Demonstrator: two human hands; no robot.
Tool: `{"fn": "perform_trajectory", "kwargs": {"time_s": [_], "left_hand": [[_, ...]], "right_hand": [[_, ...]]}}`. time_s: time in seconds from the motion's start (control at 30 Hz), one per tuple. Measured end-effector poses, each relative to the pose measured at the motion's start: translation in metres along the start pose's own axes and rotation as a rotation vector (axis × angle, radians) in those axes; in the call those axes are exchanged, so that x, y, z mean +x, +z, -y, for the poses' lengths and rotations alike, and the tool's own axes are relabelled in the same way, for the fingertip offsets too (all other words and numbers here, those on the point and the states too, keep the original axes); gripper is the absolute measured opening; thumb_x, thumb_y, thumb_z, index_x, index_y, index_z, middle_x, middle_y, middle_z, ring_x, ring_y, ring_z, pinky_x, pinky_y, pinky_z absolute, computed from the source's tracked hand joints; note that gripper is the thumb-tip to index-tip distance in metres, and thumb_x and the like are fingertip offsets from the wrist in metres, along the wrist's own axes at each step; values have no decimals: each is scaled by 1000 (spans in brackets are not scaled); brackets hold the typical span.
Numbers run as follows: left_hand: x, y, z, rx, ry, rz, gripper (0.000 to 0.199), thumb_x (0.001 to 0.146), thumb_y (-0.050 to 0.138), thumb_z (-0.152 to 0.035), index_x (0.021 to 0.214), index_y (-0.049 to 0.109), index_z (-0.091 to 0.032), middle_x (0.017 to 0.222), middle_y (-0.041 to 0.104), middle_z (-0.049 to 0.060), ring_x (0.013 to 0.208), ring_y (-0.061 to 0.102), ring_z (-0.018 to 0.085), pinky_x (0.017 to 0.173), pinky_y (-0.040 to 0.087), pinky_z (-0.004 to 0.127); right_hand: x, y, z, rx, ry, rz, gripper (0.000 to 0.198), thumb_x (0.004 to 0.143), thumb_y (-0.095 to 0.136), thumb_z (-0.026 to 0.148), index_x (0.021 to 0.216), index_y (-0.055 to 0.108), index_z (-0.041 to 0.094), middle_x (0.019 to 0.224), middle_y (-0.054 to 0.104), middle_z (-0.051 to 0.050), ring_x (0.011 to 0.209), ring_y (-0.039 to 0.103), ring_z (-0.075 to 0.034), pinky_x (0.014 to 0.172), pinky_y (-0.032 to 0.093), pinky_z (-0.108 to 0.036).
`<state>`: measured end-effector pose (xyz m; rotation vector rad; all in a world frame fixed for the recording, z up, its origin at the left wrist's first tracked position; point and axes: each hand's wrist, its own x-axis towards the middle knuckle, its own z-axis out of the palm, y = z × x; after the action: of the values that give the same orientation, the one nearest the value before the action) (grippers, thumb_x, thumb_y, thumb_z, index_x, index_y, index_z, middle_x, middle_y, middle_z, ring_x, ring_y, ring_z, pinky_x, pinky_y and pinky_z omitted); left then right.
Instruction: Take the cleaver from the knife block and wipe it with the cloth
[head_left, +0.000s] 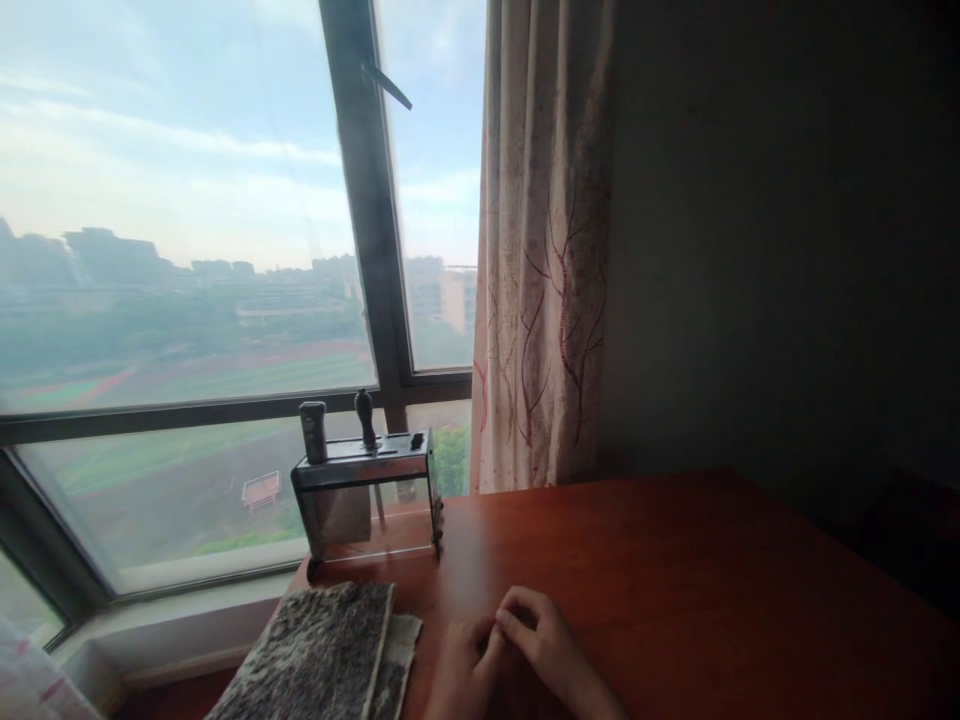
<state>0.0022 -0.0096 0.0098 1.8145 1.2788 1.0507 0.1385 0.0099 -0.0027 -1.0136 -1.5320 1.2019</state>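
Not much action is seen here, honestly. The biggest thing is the wooden table [675, 570], taken as the landmark for everything else. Behind its far left edge a large window [187, 250] is seen, with a patterned curtain [544, 250] hung just behind the table's back edge. On the table's far left corner a clear knife block [367, 495] is stood upright, with two dark handles poking out of the top. Nearer on the table's left side, a grey speckled mat [322, 650] is laid flat, with a second sheet showing under its right edge. At the table's near edge the left hand [465, 670] and right hand [540, 640] are rested together, fingertips touching, loosely curled and holding nothing. So it's judged that no step is really underway; the hands seem parked. Any move toward the mat just beside the left hand would only call for a short sideways reach, and nothing is seen blocking it; the block is set farther back.
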Motion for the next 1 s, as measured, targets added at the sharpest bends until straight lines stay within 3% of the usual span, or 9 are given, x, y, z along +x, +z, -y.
{"fn": "perform_trajectory", "kwargs": {"time_s": [0.33,0.7,1.0], "left_hand": [[2,2,0,64,45,-17,30,84,47,-27,79,73,-13,68,72,6,63,63,21,59,45,25],[0,2,6,82,46,-22,23,80,53,-18,88,74,-15,75,75,5,68,67,21,61,46,24],[-1,0,-5,66,25,-29,25,83,51,-23,88,74,-14,72,74,5,66,66,21,60,48,24]], "right_hand": [[4,1,-8,205,66,-1,32,75,66,45,67,55,17,60,56,2,54,48,-12,52,36,-23],[3,3,-11,138,106,-25,25,75,65,39,70,57,16,61,54,2,57,49,-13,55,37,-24],[0,3,-7,96,88,-31,23,77,64,37,70,59,16,63,55,1,61,51,-14,57,38,-24]]}}
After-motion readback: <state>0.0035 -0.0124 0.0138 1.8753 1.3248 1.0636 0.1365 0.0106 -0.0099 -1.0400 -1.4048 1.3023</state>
